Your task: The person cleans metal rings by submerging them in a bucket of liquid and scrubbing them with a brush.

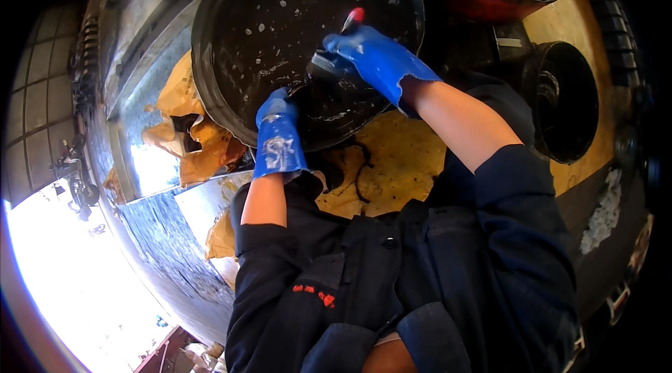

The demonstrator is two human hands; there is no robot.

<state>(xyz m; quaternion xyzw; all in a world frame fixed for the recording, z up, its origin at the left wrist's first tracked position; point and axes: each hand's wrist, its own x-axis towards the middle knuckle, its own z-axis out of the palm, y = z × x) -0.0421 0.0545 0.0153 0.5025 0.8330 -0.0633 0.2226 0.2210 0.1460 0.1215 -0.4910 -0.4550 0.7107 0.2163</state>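
In front of me stands a wide round black tub [204, 86] holding dark liquid with pale flecks of foam. My right hand [371, 51], in a blue rubber glove, is closed around a flat brush [327, 65]. The red end of its handle sticks up past my fingers, and its wide head points down and left over the liquid. My left hand [278, 112], in a matching glove smeared with white, reaches over the tub's near rim. Its fingers are closed at a dark wet piece beside the brush head; the piece blends into the liquid, so its kind is unclear.
A red-sided drum [483, 5] stands at the far right, with a black bucket [565, 103] lower down. Torn brown paper [192, 121] lies left of the tub. A stained yellowish sheet [402, 156] covers the floor between the tub and me.
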